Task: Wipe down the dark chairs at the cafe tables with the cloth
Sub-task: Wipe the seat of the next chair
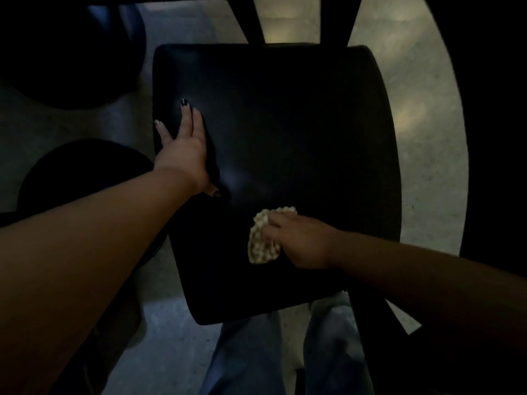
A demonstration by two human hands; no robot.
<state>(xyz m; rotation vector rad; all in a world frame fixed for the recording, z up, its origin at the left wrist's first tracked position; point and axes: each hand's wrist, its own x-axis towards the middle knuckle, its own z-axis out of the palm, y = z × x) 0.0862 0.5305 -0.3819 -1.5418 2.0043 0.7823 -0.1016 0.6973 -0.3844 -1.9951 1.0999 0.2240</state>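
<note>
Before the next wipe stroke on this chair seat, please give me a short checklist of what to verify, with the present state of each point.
1. Cloth is held by the right hand: ok.
2. Cloth lies on the chair seat: ok.
3. Left hand steadies the seat at its left edge, fingers straight: ok.
4. Far part of the seat is free of objects in the stroke path: ok.
5. Seat is already clean or wet: cannot tell, the picture is too dark.

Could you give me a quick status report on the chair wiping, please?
Right hand grips cloth, pressed on dark chair seat. Left hand flat on seat's left edge, steadying. Nothing in the way.
</note>
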